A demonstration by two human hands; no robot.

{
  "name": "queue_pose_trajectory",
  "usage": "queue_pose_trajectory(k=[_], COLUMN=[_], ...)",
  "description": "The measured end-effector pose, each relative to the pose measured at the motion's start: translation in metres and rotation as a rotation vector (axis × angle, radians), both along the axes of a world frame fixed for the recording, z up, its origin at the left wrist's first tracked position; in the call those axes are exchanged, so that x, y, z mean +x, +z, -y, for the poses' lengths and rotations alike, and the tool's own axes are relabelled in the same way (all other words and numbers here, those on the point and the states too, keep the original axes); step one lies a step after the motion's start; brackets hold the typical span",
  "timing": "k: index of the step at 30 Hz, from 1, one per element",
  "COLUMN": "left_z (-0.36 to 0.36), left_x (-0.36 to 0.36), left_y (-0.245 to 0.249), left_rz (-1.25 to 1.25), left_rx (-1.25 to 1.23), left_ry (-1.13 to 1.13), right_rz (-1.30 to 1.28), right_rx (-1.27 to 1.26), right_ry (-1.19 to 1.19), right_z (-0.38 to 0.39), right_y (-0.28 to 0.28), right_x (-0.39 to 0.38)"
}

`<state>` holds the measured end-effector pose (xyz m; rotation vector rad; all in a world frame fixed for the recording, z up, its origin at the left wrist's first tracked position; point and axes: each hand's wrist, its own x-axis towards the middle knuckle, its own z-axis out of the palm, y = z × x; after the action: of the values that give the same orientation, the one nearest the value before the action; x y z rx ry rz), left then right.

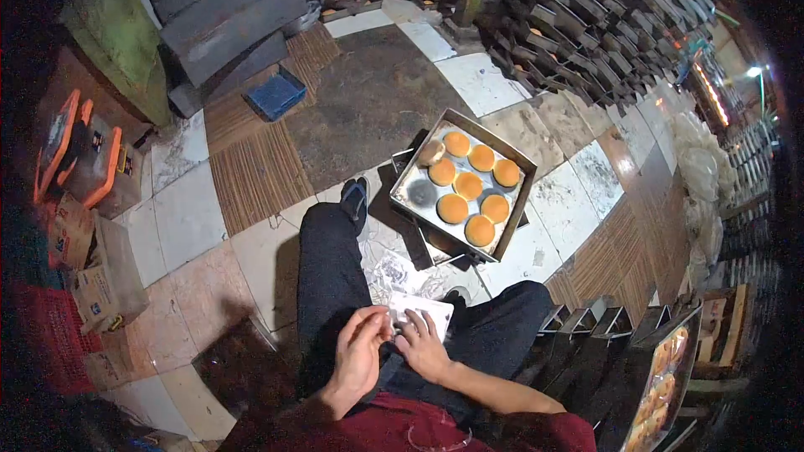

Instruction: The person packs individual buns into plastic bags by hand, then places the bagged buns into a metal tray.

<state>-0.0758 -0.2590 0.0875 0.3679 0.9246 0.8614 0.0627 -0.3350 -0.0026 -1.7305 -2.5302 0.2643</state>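
Above my lap, my left hand [362, 353] has its fingers curled together at the left edge of a white printed packet, perhaps a stack of plastic bags [437, 311]. What the fingertips pinch, if anything, is too small to make out. My right hand [424, 350] lies on that white packet with its fingers stretched out and apart. Beyond my knees, a square metal tray [523, 192] carries several round golden buns [467, 185]. One bun [430, 153] at its left edge looks paler or tipped. Clear crumpled plastic [400, 272] lies on the floor between my feet.
Stacked dark trays [578, 25] fill the back right. Another tray of buns [657, 393] stands at my right. On the left are orange-edged bins [105, 167], cardboard boxes [96, 293] and a red crate [59, 339]. A blue basket [275, 97] sits on the floor ahead.
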Motion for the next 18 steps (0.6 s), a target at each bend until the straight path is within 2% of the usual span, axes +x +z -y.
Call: queue_pose_trajectory(k=[2,4,5,6,8,10,12,13,14,16,18], left_z=[-0.002,-0.004,-0.005,-0.004,-0.004,-0.003,-0.003,-0.002,-0.002,-0.005,-0.008], left_x=[0.001,0.000,0.000,-0.001,-0.003,-0.005,-0.005,-0.004,-0.005,-0.006,-0.008], left_y=[0.000,-0.009,-0.015,-0.019,-0.027,-0.031,-0.031,-0.036,-0.039,-0.044,-0.047], left_rz=[-0.038,-0.053,-0.073,-0.075,-0.112,-0.131,-0.176,-0.196,-0.196,-0.156,-0.150], left_rx=[0.071,0.042,0.018,0.016,-0.019,-0.011,-0.023,-0.042,-0.035,-0.122,-0.112], left_ry=[0.011,0.016,0.021,0.025,-0.034,-0.034,-0.094,-0.113,-0.119,-0.142,-0.138], right_rz=[-0.360,-0.246,-0.163,-0.135,-0.709,-0.777,-0.331,-0.232,-0.153,-0.399,-0.453], right_rx=[-0.124,-0.351,-0.321,-0.630,-0.435,-0.453,-0.123,-0.037,-0.278,-0.661,-0.596], right_ry=[-0.446,-0.677,-0.545,-0.338,-0.277,-0.523,-0.458,-0.400,-0.374,-0.400,-0.445], right_z=[0.002,-0.015,-0.007,0.000,0.000,-0.018,-0.034,-0.030,-0.019,-0.004,-0.004], right_y=[0.011,0.022,-0.002,-0.013,0.009,0.025,0.021,0.010,-0.010,-0.025,-0.016], right_x=[-0.004,0.014,0.022,0.029,0.015,0.020,0.023,0.020,0.020,0.021,0.021])
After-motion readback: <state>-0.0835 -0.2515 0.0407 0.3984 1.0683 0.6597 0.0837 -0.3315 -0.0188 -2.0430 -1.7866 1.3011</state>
